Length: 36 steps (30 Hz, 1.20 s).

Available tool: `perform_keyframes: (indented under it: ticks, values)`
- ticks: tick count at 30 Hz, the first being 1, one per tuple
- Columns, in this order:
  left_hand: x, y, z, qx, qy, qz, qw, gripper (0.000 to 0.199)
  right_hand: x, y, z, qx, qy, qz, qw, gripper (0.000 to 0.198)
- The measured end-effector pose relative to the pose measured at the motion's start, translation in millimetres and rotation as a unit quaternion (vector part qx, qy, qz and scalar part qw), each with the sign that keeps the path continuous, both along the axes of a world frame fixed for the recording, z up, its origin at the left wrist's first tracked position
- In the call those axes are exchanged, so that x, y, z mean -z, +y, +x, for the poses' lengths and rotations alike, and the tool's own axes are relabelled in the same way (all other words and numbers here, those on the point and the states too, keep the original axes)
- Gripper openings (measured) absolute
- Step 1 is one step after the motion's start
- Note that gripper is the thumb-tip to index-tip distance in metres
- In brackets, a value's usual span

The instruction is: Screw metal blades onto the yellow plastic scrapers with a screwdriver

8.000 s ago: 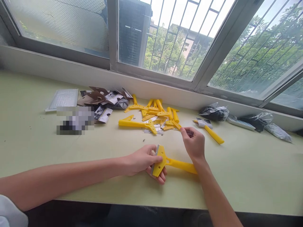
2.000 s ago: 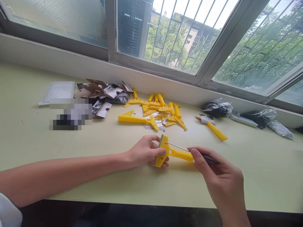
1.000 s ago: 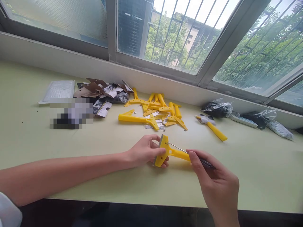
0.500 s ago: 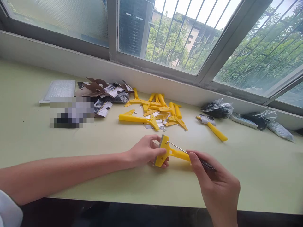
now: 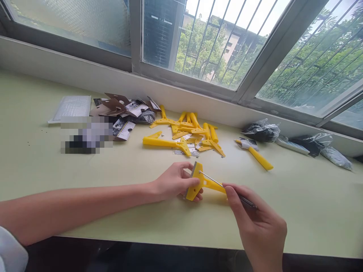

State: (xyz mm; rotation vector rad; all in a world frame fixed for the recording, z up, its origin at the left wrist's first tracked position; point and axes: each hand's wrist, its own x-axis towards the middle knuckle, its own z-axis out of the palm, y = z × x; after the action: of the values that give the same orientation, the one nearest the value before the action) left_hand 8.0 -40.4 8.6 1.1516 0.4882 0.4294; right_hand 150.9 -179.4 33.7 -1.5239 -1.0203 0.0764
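My left hand (image 5: 177, 181) grips the head of a yellow scraper (image 5: 195, 189), its thumb on the face and fingers behind it. A metal blade edge shows along the left side of that head. In my right hand (image 5: 258, 219) is a screwdriver (image 5: 211, 178), its thin shaft slanting up to the left. The tip meets a screw near the upper part of the scraper head. The scraper's handle runs right, and its end is hidden behind my right fingers. Beyond my hands lies a pile of yellow scraper parts (image 5: 195, 130).
Brown and printed cards (image 5: 121, 107) lie at the back left beside a clear plastic case (image 5: 70, 107). Another yellow scraper (image 5: 260, 158) rests to the right, near black items in clear bags (image 5: 261, 130). A window (image 5: 204, 41) with bars rises behind the pale green table (image 5: 127, 219).
The screwdriver's tip has dropped slightly and now sits on the screw. My right hand has shifted a little left. The left hand holds the scraper almost unmoved.
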Motion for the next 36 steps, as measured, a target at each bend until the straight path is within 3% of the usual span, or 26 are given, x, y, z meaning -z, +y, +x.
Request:
perform_keyframes:
  ticks: [17, 27, 36]
  values:
    - [-0.3, -1, 0, -0.002, 0.007, 0.010, 1.000, 0.049, 0, -6, -2, 0.056, 0.072, -0.069, 0.993, 0.030]
    - [0.9, -3, 1, -0.001, 0.000, 0.014, 1.000, 0.046, -12, -4, -1, 0.078, 0.001, -0.081, 0.994, 0.035]
    - [5.8, -2, 1, 0.001, -0.014, 0.011, 1.000, 0.045, -13, -7, -1, 0.098, 0.000, -0.083, 0.992, 0.042]
